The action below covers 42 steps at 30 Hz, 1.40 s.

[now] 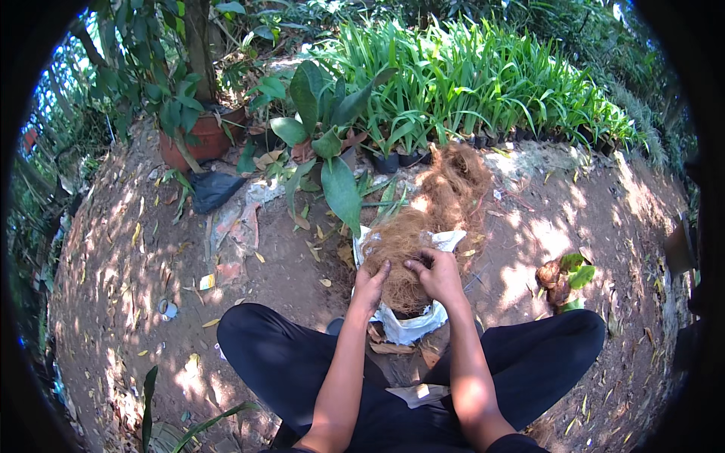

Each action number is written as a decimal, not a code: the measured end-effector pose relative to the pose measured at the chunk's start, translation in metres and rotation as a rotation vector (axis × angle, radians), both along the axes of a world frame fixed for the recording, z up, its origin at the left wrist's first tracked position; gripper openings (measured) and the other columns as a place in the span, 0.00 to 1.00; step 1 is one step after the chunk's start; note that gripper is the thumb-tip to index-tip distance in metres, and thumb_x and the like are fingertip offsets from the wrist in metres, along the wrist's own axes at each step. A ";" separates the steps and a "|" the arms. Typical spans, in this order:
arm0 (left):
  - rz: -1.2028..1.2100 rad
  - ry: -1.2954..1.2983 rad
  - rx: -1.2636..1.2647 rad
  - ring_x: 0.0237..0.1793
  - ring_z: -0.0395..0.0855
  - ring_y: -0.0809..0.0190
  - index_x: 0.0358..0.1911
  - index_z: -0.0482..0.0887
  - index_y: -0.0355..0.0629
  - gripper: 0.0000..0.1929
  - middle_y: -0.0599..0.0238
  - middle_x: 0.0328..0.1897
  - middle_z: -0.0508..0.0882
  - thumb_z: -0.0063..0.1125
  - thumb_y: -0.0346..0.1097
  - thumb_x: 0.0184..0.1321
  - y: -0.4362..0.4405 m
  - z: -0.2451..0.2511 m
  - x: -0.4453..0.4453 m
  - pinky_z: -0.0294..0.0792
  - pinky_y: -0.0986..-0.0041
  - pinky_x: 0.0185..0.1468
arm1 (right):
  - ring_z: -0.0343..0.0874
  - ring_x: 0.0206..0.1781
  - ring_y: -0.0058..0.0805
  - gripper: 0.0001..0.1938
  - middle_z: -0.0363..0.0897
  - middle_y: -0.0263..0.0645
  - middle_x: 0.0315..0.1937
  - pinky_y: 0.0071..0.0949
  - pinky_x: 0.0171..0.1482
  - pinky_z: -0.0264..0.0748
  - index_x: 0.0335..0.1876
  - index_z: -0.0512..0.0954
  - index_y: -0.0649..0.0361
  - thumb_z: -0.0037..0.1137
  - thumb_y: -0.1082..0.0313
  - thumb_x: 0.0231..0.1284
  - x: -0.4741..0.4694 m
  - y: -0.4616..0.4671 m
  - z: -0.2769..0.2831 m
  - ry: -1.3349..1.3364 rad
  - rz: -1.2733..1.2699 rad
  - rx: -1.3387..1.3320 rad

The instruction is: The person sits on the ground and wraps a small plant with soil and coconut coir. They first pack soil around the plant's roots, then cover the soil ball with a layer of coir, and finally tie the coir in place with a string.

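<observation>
A loose mat of brown coconut fibre point(396, 243) lies over a white plastic sack point(409, 330) with its rim folded out, standing on the ground between the person's knees. At the mat's left edge, my left hand point(371, 287) pinches some strands between thumb and fingers. My right hand point(439, 274) grips the right side of the same fibre, thumb pointing inward. Dark material shows inside the sack below the fibre. Behind the sack, a larger heap of brown fibre point(457, 184) rests on the soil, close to the potted plants.
Rows of strap-leaved seedlings point(476, 90) in black bags stand behind. Back left are a broad-leaved plant point(340, 181), a terracotta pot point(204, 139) and a black plastic bag point(215, 189). A small cup point(167, 308) lies left; an uprooted plant point(558, 280) lies right.
</observation>
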<state>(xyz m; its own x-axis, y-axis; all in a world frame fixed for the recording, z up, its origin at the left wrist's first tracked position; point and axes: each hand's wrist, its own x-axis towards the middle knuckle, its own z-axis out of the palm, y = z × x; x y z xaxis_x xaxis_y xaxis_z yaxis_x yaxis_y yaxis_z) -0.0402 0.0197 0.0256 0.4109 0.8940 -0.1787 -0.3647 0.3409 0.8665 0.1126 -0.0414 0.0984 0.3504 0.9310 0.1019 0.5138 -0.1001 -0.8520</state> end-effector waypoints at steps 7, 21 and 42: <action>-0.015 0.008 0.004 0.58 0.78 0.61 0.62 0.74 0.35 0.22 0.60 0.59 0.81 0.60 0.32 0.66 0.002 -0.001 0.001 0.67 0.68 0.63 | 0.85 0.36 0.46 0.08 0.85 0.50 0.31 0.36 0.41 0.79 0.36 0.85 0.63 0.68 0.69 0.53 0.010 0.002 -0.002 -0.178 -0.066 0.210; -0.011 -0.017 -0.085 0.56 0.81 0.56 0.62 0.70 0.36 0.28 0.56 0.58 0.81 0.65 0.28 0.58 0.004 0.019 -0.014 0.74 0.64 0.59 | 0.76 0.56 0.47 0.51 0.73 0.51 0.55 0.39 0.58 0.73 0.64 0.62 0.65 0.82 0.50 0.33 0.026 -0.004 0.009 -0.212 -0.118 0.101; 0.054 0.181 0.028 0.50 0.84 0.61 0.56 0.77 0.35 0.22 0.59 0.52 0.85 0.67 0.28 0.59 0.006 0.011 -0.011 0.76 0.69 0.55 | 0.74 0.64 0.38 0.53 0.74 0.51 0.62 0.35 0.68 0.68 0.70 0.59 0.72 0.82 0.58 0.38 0.020 -0.005 -0.009 0.373 0.026 -0.161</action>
<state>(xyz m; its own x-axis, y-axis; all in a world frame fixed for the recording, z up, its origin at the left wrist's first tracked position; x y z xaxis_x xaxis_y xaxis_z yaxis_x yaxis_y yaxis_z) -0.0508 0.0261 0.0367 0.3258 0.9196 -0.2195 -0.2194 0.2994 0.9285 0.1322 -0.0462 0.0892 0.3116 0.9338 -0.1759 0.1768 -0.2389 -0.9548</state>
